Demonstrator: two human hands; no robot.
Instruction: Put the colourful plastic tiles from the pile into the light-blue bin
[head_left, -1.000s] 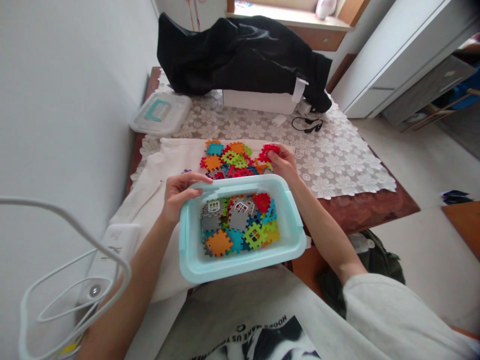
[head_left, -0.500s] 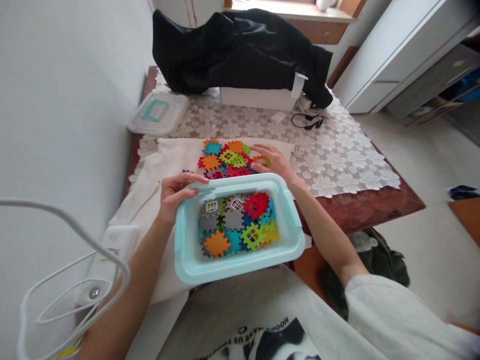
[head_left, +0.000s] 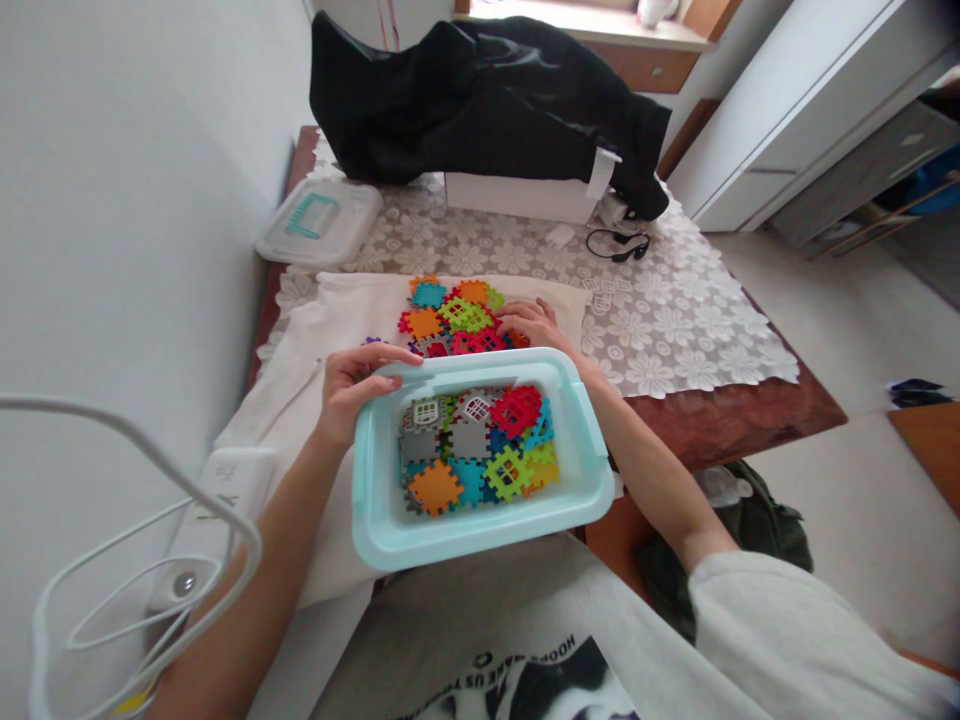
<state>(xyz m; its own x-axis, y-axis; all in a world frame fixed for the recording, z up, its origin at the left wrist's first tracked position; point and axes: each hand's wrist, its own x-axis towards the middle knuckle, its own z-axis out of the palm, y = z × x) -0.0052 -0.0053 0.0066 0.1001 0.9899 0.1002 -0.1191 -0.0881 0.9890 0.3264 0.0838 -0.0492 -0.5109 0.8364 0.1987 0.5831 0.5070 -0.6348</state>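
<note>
Beyond the far rim of the pale turquoise plastic tub (head_left: 375, 500), half filled with bright interlocking tiles: a loose heap of red, orange, green and blue toothed plastic tiles (head_left: 454, 320) on the cream cloth (head_left: 330, 310). Nearer the heap by far, the right hand (head_left: 534, 322), fingers spread and lying on its right edge, clamped on nothing visible. At the tub's near-left corner, the left hand (head_left: 352, 385), curled shut over the rim.

A room in a home: a lace cloth (head_left: 675, 320) covers the surface, a black garment (head_left: 487, 100) lies heaped by the windowsill (head_left: 585, 25), and a white wardrobe (head_left: 795, 110) stands alongside.
</note>
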